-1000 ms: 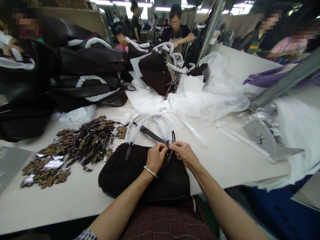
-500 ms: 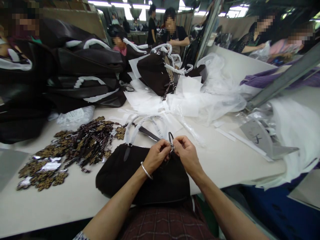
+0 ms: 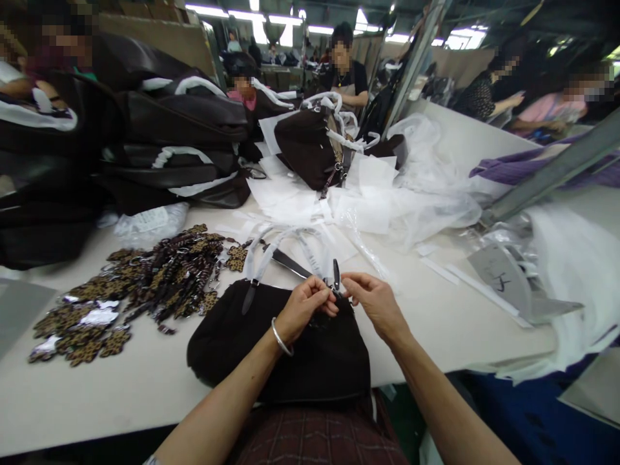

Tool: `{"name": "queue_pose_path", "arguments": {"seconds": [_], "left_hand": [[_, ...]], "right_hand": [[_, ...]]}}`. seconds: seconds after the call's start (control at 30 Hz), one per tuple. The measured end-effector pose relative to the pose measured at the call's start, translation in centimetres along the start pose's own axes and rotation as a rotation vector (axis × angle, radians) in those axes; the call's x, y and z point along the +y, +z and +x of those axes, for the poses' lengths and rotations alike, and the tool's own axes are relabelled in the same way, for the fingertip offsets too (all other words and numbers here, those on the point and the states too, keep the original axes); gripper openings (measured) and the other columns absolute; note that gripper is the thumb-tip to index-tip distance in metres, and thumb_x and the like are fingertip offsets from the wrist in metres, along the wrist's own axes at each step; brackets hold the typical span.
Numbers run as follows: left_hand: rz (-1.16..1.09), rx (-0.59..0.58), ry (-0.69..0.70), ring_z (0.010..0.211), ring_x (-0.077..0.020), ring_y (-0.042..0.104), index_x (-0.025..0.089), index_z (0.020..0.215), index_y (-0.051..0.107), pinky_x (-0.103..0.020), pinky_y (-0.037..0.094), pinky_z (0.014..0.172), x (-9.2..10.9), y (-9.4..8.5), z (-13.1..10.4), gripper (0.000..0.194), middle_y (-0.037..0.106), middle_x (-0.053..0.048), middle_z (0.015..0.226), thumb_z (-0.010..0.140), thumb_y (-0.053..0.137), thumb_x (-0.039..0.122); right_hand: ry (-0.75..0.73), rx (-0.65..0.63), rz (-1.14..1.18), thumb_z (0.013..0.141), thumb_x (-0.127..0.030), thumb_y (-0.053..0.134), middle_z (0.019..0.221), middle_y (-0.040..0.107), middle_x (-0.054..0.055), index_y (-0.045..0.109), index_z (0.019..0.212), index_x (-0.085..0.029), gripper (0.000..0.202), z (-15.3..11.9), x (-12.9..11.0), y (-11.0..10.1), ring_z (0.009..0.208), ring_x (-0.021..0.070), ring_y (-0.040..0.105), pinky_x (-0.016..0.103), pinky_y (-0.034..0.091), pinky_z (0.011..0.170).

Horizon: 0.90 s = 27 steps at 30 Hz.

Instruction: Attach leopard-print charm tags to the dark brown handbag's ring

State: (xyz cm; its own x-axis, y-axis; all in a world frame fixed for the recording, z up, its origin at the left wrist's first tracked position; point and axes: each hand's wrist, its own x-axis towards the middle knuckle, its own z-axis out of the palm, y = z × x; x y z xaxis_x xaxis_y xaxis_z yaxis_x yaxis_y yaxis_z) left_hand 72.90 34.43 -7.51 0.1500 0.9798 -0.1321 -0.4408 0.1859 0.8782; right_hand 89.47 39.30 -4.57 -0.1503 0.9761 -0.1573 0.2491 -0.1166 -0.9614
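Note:
A dark brown handbag lies before me at the table's edge, its handles wrapped in white film. My left hand, a silver bangle at its wrist, rests over the bag's upper right side. Its thumb and fingers are pinched at the metal fitting beneath a short black strap; exactly what they grip is hidden. Just right of that strap is my right hand, thumb and forefinger slightly apart, with nothing visible between them. Left of the bag lies a pile of braided charms with leopard-print flowers.
Several dark bags are stacked at the back left. Another dark bag stands behind white paper sheets. Clear plastic and a grey card lie to the right, near a slanted metal post. Co-workers sit beyond.
My right hand has moved a little right, off the strap, and its pinch has loosened. The strap's loop has turned to a narrower, upright look. My left hand stays at the fitting.

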Motion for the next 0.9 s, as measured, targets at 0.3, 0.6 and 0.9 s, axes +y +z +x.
{"name": "queue_pose_path", "arguments": {"seconds": [0.3,0.6,0.9], "left_hand": [[0.037,-0.042,0.035,0.064,-0.0104,0.064,0.014,0.081,0.05,-0.023,0.053,0.064,0.0,0.3,0.1,0.027,0.067,-0.003,0.075,0.085,0.062,0.038],[0.044,0.128,0.012,0.057,-0.0093,0.061,0.015,0.084,0.052,-0.021,0.052,0.056,0.8,-0.5,-0.5,0.028,0.065,-0.001,0.073,0.083,0.064,0.04],[0.464,0.186,0.099,0.049,-0.0068,0.045,0.015,0.082,0.066,-0.018,0.035,0.047,1.6,0.0,-0.9,0.025,0.056,0.003,0.06,0.083,0.061,0.04]], "right_hand": [[0.088,-0.162,0.426,0.071,-0.042,0.078,0.05,0.054,-0.004,0.072,0.08,-0.014,0.03,-0.2,-0.2,2.9,0.041,0.0067,0.043,0.02,0.035,0.038],[0.163,-0.115,0.58,0.066,-0.035,0.084,0.076,0.071,0.004,0.069,0.088,-0.016,0.032,-0.8,0.8,1.7,0.063,0.0143,0.068,0.026,0.059,0.065],[0.018,-0.107,0.261,0.073,-0.042,0.077,0.078,0.072,0.004,0.073,0.087,-0.017,0.029,-1.7,0.4,2.1,0.069,0.018,0.069,0.031,0.058,0.072]]}}
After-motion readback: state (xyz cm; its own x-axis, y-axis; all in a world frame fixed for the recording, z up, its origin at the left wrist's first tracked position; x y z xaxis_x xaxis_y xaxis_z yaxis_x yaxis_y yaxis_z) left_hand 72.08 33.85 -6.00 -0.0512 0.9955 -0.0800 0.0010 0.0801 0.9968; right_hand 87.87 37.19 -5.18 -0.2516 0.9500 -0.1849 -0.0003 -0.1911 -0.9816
